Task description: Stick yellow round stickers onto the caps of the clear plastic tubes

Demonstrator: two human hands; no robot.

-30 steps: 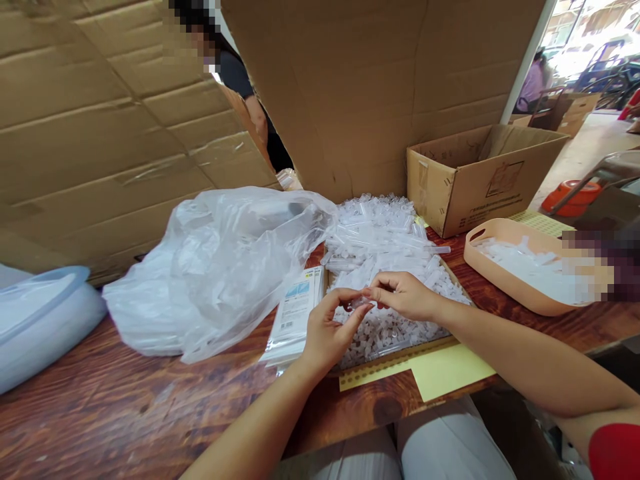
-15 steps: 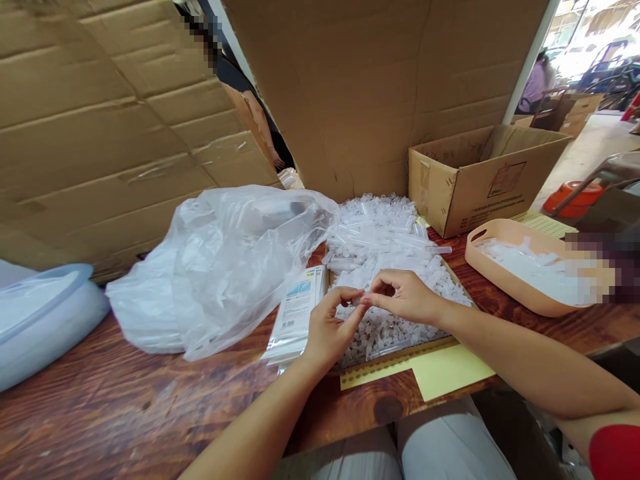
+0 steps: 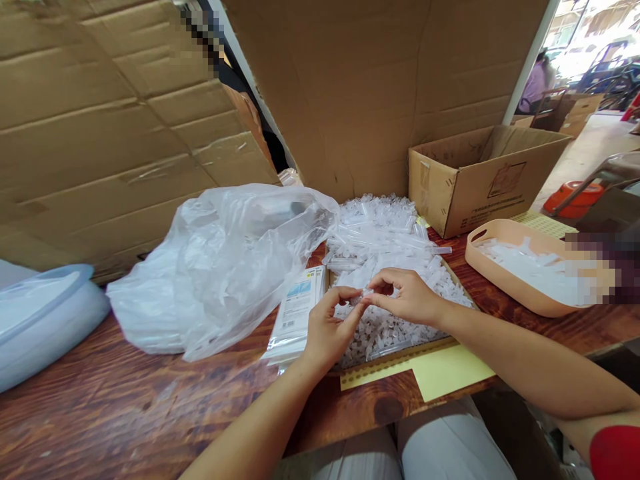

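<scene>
Nearest the camera, two bare forearms reach forward over the wooden tabletop, and the hands meet above a shallow tray heaped with small clear plastic pieces. The left hand comes up from below with thumb and forefinger curled narrow, their tips pinched on one end of a tiny clear tube. The right hand comes in from the right, its fingers likewise closed to a narrow pinch on the other end. The tube lies between the two sets of fingertips, its long axis running roughly left to right, from one hand across to the other, held clear above the heap rather than resting in it. Both hands are equally close to it, each touching an end; whether it is one piece or two being joined is too small to tell

Just beneath lies the heap of clear pieces, with longer tubes piled at its far side. A yellow sheet juts from under the tray toward the near edge. A flat printed packet lies just left of the tray, and past it a crumpled clear bag. To the right sits a peach tub holding more white pieces, then an open carton. Upright cardboard walls off the back
</scene>
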